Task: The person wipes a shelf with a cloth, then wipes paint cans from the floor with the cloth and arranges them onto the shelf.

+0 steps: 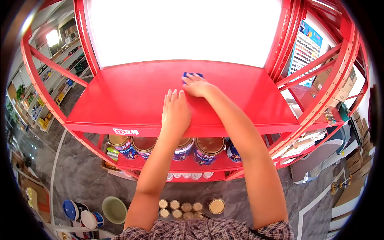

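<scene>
A red metal shelf board (132, 92) spans the middle of the view. Toward its back edge, my right hand (194, 85) lies over a dark blue cloth or pad (193, 75), fingers spread and pressing it flat against the board. The palm covers part of the blue piece. Nearer the front and to the left, my left hand (176, 108) is over the same board with its fingers stretched forward and nothing in it. A small gap separates the two hands.
Paint cans (209, 149) stand on the lower shelf. Small tins (175, 205), a green bucket (115, 209) and white-blue tubs (89, 219) are on the floor. Red uprights frame both sides. A colour chart (306, 52) hangs at right; stocked shelves (52, 86) stand at left.
</scene>
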Available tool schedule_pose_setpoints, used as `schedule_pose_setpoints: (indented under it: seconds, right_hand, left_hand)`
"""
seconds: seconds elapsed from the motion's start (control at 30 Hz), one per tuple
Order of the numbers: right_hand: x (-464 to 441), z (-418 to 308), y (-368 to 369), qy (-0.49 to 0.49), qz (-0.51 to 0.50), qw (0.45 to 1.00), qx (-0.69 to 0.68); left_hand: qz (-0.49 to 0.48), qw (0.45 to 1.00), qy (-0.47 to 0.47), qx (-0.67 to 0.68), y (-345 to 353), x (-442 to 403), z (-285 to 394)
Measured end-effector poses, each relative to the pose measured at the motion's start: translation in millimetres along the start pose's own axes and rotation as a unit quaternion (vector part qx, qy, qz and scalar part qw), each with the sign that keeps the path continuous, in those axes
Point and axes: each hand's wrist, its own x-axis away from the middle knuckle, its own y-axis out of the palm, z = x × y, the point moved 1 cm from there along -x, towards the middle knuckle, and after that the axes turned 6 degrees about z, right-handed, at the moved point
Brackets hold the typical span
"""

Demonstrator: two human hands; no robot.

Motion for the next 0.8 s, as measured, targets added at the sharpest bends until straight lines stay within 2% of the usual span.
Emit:
schedule_pose_setpoints:
  seconds: [0.1, 0.17, 0.27, 0.33, 0.4, 0.47, 0.53, 0.6, 0.73, 0.8]
  right_hand:
    - [-15, 20, -1, -0.006, -0.008, 0.999, -0.046]
    - [-10, 66, -4, 0.076, -0.004, 0.997, 0.01]
    - [15, 160, 0, 0.202, 0.006, 0.979, 0.013]
    - [17, 163, -7, 0.235, 0.003, 0.972, 0.025]
    - [10, 145, -15, 0.282, -0.041, 0.958, 0.025]
    - [-31, 108, -11, 0.122, -0.074, 0.989, 0.04]
    - [-62, 61, 1, 0.085, -0.044, 0.995, -0.006]
    - [-80, 26, -2, 0.037, -0.055, 0.998, -0.022]
    - [-94, 44, 3, 0.023, -0.035, 0.997, -0.06]
    - [-88, 93, 5, 0.089, -0.013, 0.996, -0.021]
  left_hand:
    - [-0.034, 0.999, 0.001, -0.013, 4, 0, -4]
    - [-0.042, 0.999, -0.005, -0.007, 3, -2, -3]
    - [-0.061, 0.998, -0.013, 0.002, 3, 0, -2]
    - [-0.062, 0.998, -0.017, 0.009, 2, 0, -2]
    - [-0.068, 0.998, -0.006, -0.018, 2, 0, 0]
    - [-0.068, 0.998, -0.006, -0.014, -3, 0, 2]
    - [-0.065, 0.998, -0.008, -0.012, -4, -1, 3]
    - [-0.066, 0.998, -0.005, -0.011, -3, 0, 1]
    - [-0.081, 0.997, -0.007, -0.012, -7, -3, 0]
    - [-0.087, 0.996, -0.012, -0.002, -8, -3, 2]
